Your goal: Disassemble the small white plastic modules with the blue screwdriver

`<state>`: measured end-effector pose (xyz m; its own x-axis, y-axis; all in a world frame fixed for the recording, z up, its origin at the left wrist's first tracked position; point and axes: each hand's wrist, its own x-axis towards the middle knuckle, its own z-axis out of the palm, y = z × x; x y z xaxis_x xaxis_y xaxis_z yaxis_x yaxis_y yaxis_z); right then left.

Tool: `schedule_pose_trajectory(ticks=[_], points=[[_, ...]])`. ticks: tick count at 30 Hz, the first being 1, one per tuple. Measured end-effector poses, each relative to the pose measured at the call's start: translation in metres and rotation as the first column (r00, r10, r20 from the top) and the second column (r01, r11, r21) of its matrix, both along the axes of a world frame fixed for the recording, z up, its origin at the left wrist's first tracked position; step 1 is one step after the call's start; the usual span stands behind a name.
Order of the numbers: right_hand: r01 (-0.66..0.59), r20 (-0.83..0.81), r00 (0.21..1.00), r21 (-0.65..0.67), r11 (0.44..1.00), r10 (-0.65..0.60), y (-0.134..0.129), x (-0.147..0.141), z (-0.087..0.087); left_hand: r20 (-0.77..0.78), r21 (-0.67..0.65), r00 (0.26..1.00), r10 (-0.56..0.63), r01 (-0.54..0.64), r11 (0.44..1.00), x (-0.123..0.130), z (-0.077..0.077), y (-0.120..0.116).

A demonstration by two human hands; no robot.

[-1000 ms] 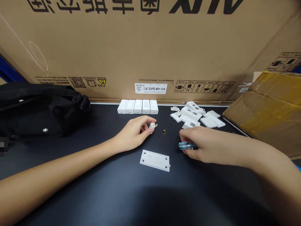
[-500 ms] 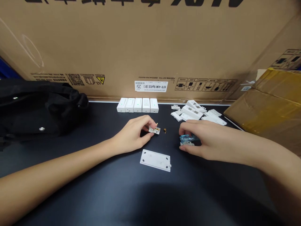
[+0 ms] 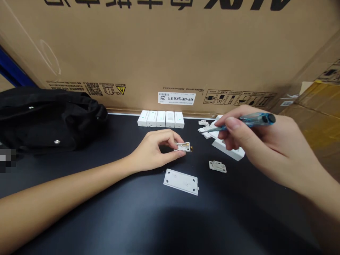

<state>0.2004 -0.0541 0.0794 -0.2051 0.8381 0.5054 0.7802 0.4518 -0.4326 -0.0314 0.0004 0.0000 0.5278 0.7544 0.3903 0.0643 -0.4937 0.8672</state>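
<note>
Between the thumb and fingers of my left hand (image 3: 159, 150) is a small white plastic housing (image 3: 183, 146) with brass-coloured metal pieces inside, held just at the tabletop. A loose brass piece (image 3: 191, 149) shows at its right end. My right hand (image 3: 268, 141) grips a screwdriver with a clear blue handle (image 3: 255, 119); its shaft points left, raised above the table and apart from the housing. Below its tip lies a small white plastic part (image 3: 217, 166). A flat white plate (image 3: 181, 181) with corner holes rests nearer to me.
Several white switch-like units (image 3: 160, 119) stand in a row at the back. White plastic covers (image 3: 228, 148) lie partly behind my right hand. A black bag (image 3: 47, 120) is at left, a large cardboard box (image 3: 159, 49) behind, and a taped carton (image 3: 313, 113) at right.
My right hand has let go of the small white part and lifted the screwdriver, turning its shaft leftward. The housing in my left hand now shows its open side. The view has shifted slightly.
</note>
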Motion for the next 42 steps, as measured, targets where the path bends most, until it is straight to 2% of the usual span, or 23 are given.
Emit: schedule_pose_trajectory(ticks=[5, 8, 23, 42], points=[[-0.127, -0.121, 0.985, -0.054, 0.99, 0.119, -0.004, 0.0, -0.002, 0.167, -0.189, 0.984, -0.06, 0.091, 0.978, 0.0, -0.008, 0.006], [-0.198, -0.145, 0.972, -0.062, 0.978, 0.187, -0.005, -0.001, -0.002, 0.24, -0.25, 0.967, -0.087, 0.148, 0.957, -0.001, -0.011, 0.011], [-0.202, -0.082, 0.977, -0.072, 0.977, 0.196, -0.003, -0.004, -0.003, 0.261, -0.245, 0.951, -0.165, 0.231, 0.941, -0.001, -0.011, 0.014], [-0.212, -0.016, 0.977, -0.081, 0.974, 0.211, -0.001, -0.009, -0.002, 0.212, -0.281, 0.964, -0.159, 0.216, 0.935, -0.002, -0.01, 0.016]])
